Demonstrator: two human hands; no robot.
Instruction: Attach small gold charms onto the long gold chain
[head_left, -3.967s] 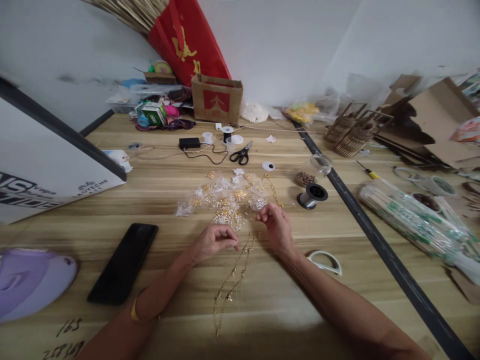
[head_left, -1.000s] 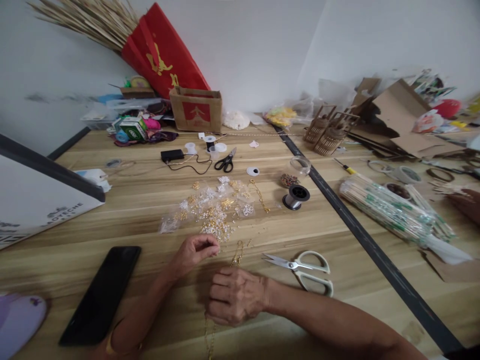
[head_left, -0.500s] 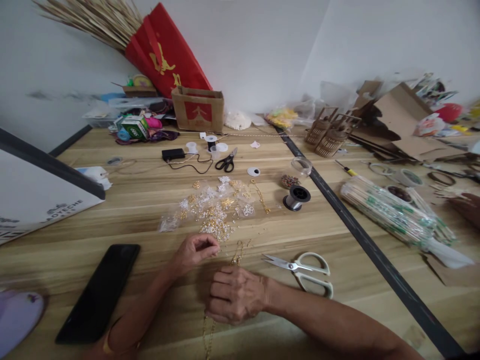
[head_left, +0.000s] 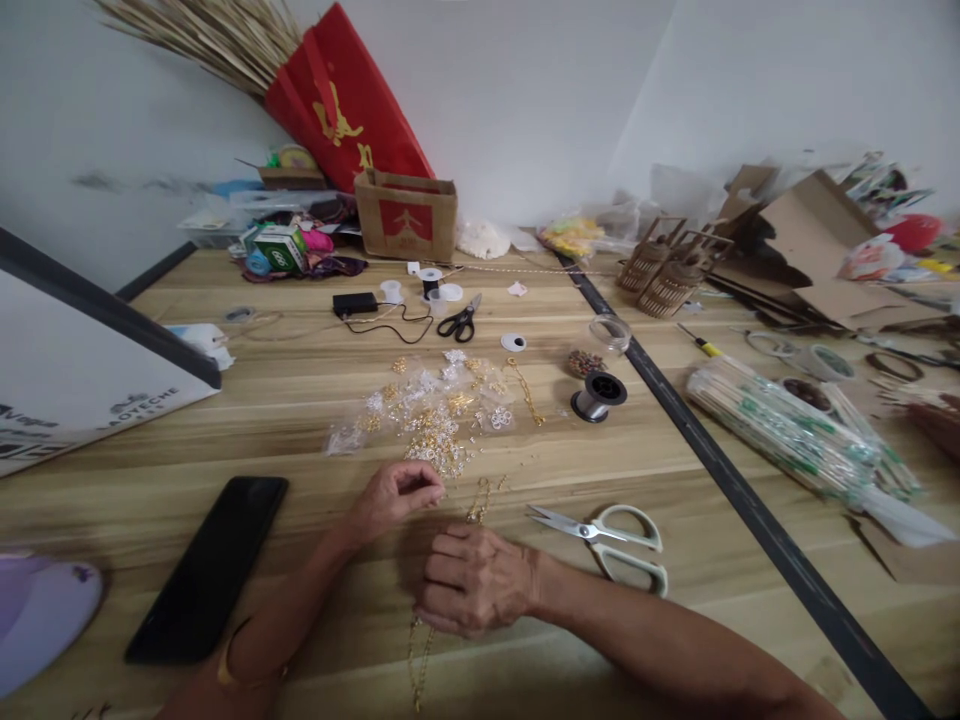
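My right hand [head_left: 476,580] is curled knuckles-up around a thin gold chain [head_left: 417,665], which hangs out below it. More gold chain with a clear bead shows beyond the knuckles. My left hand [head_left: 394,495] pinches thumb and fingertips together just left of it; anything between them is too small to see. Directly past the left fingertips lies a loose pile of gold and clear beads [head_left: 439,440]. Small plastic bags of findings [head_left: 420,385] spread behind the pile, with a short gold chain [head_left: 525,390] on their right.
White-handled scissors [head_left: 600,535] lie right of my right hand. A black phone [head_left: 210,570] rests by my left forearm. Farther back stand a wire spool [head_left: 598,396], a jar of beads [head_left: 589,360] and black scissors [head_left: 460,320]. Bagged sticks [head_left: 780,430] are at the right.
The whole view has shifted slightly, so things appear a little farther right. Both hands keep nearly the same pose and place on the table.
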